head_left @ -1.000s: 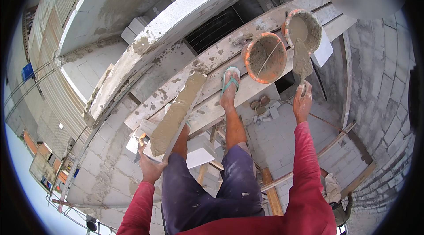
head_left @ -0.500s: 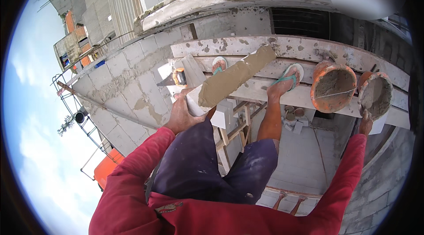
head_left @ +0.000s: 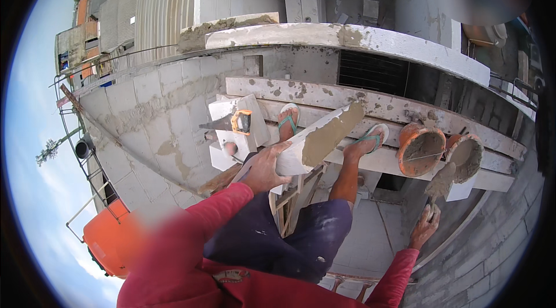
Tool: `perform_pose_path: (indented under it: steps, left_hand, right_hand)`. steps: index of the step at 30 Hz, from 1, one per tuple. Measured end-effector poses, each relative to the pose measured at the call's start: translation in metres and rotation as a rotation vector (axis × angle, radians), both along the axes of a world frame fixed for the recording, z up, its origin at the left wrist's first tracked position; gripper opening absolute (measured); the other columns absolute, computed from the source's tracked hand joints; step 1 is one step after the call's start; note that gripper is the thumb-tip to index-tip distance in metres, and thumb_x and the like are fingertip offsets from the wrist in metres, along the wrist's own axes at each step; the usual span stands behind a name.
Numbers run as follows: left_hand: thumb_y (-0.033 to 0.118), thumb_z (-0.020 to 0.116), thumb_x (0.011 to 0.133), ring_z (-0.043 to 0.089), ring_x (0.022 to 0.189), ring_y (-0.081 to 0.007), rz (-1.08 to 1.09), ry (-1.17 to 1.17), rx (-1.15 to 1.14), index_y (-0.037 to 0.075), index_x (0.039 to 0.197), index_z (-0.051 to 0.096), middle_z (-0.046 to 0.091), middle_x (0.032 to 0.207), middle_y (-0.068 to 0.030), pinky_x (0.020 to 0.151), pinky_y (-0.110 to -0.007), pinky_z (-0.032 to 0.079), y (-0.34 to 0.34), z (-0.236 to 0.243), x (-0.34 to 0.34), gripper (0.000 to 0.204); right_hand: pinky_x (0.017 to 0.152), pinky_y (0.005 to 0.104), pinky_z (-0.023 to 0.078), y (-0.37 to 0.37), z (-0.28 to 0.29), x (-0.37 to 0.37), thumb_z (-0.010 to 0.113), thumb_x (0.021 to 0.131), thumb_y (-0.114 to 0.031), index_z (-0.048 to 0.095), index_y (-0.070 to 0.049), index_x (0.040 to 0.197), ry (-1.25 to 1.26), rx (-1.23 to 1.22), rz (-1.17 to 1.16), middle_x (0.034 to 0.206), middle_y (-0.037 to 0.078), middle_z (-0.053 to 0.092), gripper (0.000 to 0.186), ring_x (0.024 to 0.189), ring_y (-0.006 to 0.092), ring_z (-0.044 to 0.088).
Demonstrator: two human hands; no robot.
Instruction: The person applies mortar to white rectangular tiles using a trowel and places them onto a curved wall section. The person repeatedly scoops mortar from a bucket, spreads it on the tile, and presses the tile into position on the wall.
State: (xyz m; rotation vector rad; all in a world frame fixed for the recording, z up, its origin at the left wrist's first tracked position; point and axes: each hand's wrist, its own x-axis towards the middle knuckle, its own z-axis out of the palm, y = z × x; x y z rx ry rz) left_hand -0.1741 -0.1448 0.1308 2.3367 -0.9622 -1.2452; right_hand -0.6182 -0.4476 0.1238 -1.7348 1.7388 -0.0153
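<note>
My left hand [head_left: 267, 168] grips the near end of a long white block [head_left: 289, 161], which slants to the upper right with grey mortar spread along it. In my right hand [head_left: 427, 227] is a trowel [head_left: 441, 180] loaded with mortar, held just below two orange buckets [head_left: 408, 160] [head_left: 476, 166] with mortar in them. Beside my left hand, a handsaw with an orange-and-black handle [head_left: 242, 123] lies on white blocks [head_left: 223, 108]. My feet, in sandals, are on wooden planks [head_left: 370, 91].
A white concrete beam [head_left: 405, 50] runs beyond the planks, above a dark opening [head_left: 370, 68]. A block wall [head_left: 150, 94], scaffold bars [head_left: 87, 175] and an orange tank [head_left: 107, 233] are at left. Below, another person's bare legs [head_left: 362, 290] show past a drop between timbers.
The view has swung round, bringing more rooftops and sky in. The trowel went to the right bucket and now is drawn below its rim, carrying mortar. My left hand still grips the block.
</note>
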Motion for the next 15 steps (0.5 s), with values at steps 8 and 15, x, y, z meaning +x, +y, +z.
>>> perform_pose_path:
  steps: [8, 15]
  left_hand:
    - [0.025, 0.088, 0.068, 0.047, 0.139, -0.0335, 0.13, 0.02, -0.137, 0.01, 0.151, 0.041, 0.052, 0.148, -0.0123, 0.117, -0.047, 0.037, 0.1, -0.001, -0.003, 0.096]
    - [0.021, 0.084, 0.067, 0.049, 0.138, -0.0305, 0.211, 0.023, -0.271, 0.015, 0.151, 0.045, 0.051, 0.151, -0.0064, 0.116, -0.047, 0.038, 0.136, -0.018, -0.016, 0.092]
  right_hand:
    - [0.082, 0.0458, 0.052, 0.077, 0.02, 0.291, 0.076, 0.089, -0.014, 0.061, 0.0, 0.109, -0.286, -0.075, 0.656, 0.105, 0.021, 0.067, 0.029, 0.094, 0.0406, 0.067]
    - [0.073, 0.037, 0.051, 0.241, -0.051, 0.557, 0.072, 0.096, -0.019, 0.062, -0.001, 0.11, -0.416, 0.039, 0.984, 0.084, 0.015, 0.066, 0.025, 0.077, 0.0268, 0.065]
